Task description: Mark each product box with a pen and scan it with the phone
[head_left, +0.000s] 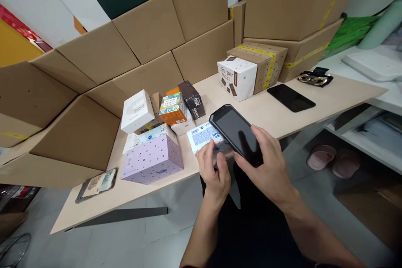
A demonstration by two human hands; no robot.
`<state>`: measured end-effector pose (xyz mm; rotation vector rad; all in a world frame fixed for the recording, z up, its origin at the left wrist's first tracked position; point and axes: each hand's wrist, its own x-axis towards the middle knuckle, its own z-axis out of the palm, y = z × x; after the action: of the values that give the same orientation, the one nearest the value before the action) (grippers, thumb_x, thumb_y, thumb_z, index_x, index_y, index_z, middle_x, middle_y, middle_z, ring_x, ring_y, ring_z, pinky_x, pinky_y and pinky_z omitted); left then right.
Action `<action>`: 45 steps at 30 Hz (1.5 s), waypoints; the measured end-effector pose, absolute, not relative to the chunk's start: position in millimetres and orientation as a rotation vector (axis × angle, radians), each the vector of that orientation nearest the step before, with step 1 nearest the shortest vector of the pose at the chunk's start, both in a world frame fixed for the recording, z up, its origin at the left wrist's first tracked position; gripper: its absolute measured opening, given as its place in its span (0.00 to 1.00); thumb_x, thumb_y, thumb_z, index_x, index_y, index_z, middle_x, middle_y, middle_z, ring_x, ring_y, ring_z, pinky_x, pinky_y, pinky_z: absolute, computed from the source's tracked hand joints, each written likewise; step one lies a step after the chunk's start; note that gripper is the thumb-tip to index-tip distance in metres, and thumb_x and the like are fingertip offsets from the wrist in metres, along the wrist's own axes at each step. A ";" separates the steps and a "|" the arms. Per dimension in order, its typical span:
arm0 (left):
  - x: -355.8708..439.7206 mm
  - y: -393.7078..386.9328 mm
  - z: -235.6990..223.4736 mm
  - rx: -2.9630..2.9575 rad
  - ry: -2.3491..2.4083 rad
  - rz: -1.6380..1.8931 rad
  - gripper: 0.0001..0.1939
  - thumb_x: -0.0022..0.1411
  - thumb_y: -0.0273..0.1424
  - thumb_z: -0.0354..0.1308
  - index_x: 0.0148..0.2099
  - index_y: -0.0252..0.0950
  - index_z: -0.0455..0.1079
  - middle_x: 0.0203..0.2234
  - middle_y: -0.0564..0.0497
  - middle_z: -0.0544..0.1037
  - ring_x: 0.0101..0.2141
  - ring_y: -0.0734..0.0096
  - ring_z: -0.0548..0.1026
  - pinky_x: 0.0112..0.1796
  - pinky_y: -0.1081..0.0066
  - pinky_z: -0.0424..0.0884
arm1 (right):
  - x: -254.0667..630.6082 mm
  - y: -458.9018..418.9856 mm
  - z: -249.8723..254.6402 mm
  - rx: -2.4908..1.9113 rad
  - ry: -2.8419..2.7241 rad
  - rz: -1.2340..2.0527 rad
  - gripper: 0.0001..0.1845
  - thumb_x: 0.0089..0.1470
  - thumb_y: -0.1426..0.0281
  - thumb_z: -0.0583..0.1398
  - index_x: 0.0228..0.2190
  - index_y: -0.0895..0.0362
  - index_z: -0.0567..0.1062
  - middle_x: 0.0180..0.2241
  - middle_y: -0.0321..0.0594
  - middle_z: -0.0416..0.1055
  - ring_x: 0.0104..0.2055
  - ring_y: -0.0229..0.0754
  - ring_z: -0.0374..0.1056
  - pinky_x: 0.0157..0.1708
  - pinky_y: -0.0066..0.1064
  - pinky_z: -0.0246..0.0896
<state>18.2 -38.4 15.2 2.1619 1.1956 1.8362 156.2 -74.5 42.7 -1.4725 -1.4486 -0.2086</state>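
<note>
My right hand (271, 167) grips a black smartphone (235, 127) by its lower end, thumb on one side and fingers on the other. The phone is tilted, its dark screen facing up, above the table's front edge. Beside its lower left side is my left hand (215, 176), open, with loosely bent fingers and nothing visible in them. Those fingertips come close to a white pack with blue print (199, 137) lying on the table; whether they touch it I cannot tell. The phone hides part of that pack.
Left on the wooden table (216, 92) are a lilac box (153, 159), a white box (137, 111), an orange carton (172, 109) and a dark box (192, 99). A Super Meal box (237, 77) and a black phone-like slab (291, 97) lie right. Cardboard boxes (147, 29) wall the back.
</note>
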 end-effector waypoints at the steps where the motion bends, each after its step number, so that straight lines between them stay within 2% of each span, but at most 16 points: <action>1: 18.5 -39.2 15.5 2.099 1.205 1.803 0.23 0.71 0.28 0.52 0.66 0.36 0.63 0.50 0.39 0.76 0.50 0.62 0.75 0.50 0.61 0.73 | 152.2 -76.0 42.9 -1.457 -1.458 -0.226 0.39 0.56 0.65 0.64 0.65 0.56 0.58 0.58 0.55 0.68 0.61 0.58 0.66 0.59 0.54 0.66; 6: 16.5 -40.5 12.7 1.983 1.227 1.757 0.23 0.72 0.32 0.52 0.67 0.39 0.63 0.55 0.39 0.75 0.54 0.60 0.75 0.53 0.59 0.73 | 139.6 -77.5 43.4 -1.441 -1.488 -0.256 0.37 0.56 0.64 0.65 0.63 0.57 0.61 0.57 0.59 0.67 0.59 0.60 0.67 0.56 0.56 0.68; 17: 15.3 -41.7 16.5 1.878 1.231 1.777 0.20 0.73 0.33 0.52 0.63 0.39 0.68 0.54 0.41 0.76 0.55 0.62 0.74 0.56 0.59 0.71 | 134.6 -78.3 43.9 -1.442 -1.516 -0.231 0.35 0.57 0.64 0.64 0.62 0.59 0.62 0.57 0.60 0.67 0.59 0.60 0.66 0.56 0.57 0.68; 25: 16.8 -44.8 19.3 1.732 1.193 1.816 0.19 0.73 0.33 0.52 0.62 0.41 0.70 0.50 0.44 0.75 0.51 0.67 0.75 0.53 0.65 0.72 | 134.4 -77.3 44.4 -1.411 -1.539 -0.193 0.36 0.57 0.66 0.64 0.63 0.58 0.61 0.58 0.58 0.67 0.60 0.58 0.65 0.57 0.56 0.67; 31: 15.8 -45.4 17.6 1.639 1.194 1.799 0.20 0.72 0.37 0.54 0.63 0.42 0.69 0.41 0.47 0.73 0.40 0.71 0.75 0.40 0.72 0.74 | 136.7 -75.9 46.7 -1.375 -1.570 -0.186 0.36 0.56 0.67 0.64 0.63 0.59 0.60 0.58 0.58 0.67 0.60 0.58 0.65 0.57 0.55 0.67; 40: 7.7 -41.3 22.6 1.719 1.256 1.785 0.19 0.72 0.38 0.53 0.61 0.41 0.72 0.39 0.48 0.73 0.41 0.70 0.74 0.43 0.70 0.73 | 137.7 -70.7 48.3 -1.347 -1.571 -0.172 0.39 0.56 0.68 0.64 0.65 0.57 0.58 0.58 0.58 0.67 0.61 0.58 0.65 0.58 0.55 0.67; 45: 2.3 -34.4 19.7 1.894 1.230 1.961 0.19 0.71 0.31 0.54 0.62 0.41 0.70 0.40 0.47 0.73 0.42 0.69 0.73 0.42 0.69 0.72 | 142.9 -69.2 48.2 -1.358 -1.532 -0.193 0.41 0.57 0.66 0.64 0.66 0.54 0.56 0.59 0.56 0.66 0.61 0.59 0.65 0.57 0.57 0.67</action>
<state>2.3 -34.4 19.7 1.8940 1.2303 1.9612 142.9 -69.2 48.2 -1.3579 -1.5316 -0.1932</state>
